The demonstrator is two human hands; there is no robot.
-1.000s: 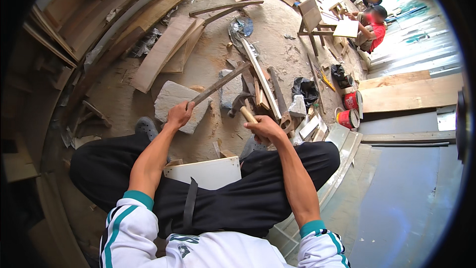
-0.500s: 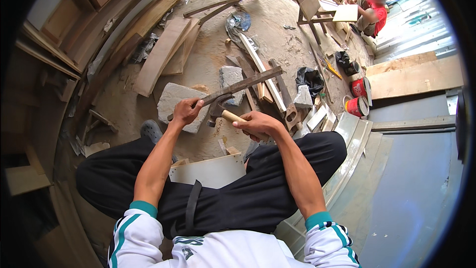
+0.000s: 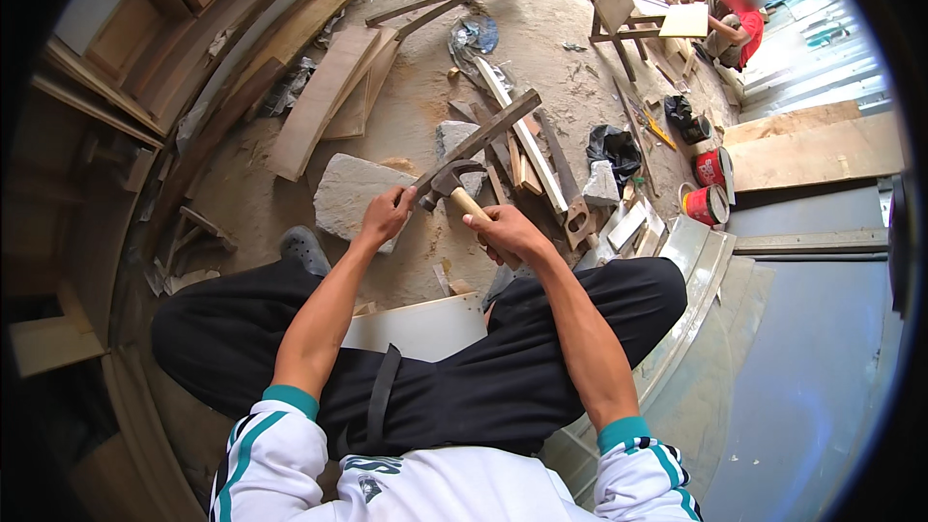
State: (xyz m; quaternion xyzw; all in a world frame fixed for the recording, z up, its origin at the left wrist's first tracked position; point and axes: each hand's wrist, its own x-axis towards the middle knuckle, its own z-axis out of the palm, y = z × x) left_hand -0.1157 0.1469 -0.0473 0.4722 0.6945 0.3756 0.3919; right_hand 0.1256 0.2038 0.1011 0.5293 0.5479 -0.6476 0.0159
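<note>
In front, left hand (image 3: 387,217) grips strip (image 3: 498,129) slanting away rightward, right hand (image 3: 509,237) hammer (image 3: 467,203) leftward.

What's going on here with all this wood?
Someone is sitting with a claw hammer in the right hand. The left hand holds a long wooden strip that slants away past the hammer; I can't tell whether they touch. A handsaw and a big pale block lie on the ground ahead.

Daylight glare on sheeting (image 3: 807,68), upper right; left dim, perhaps underexposed; edges bent.
</note>
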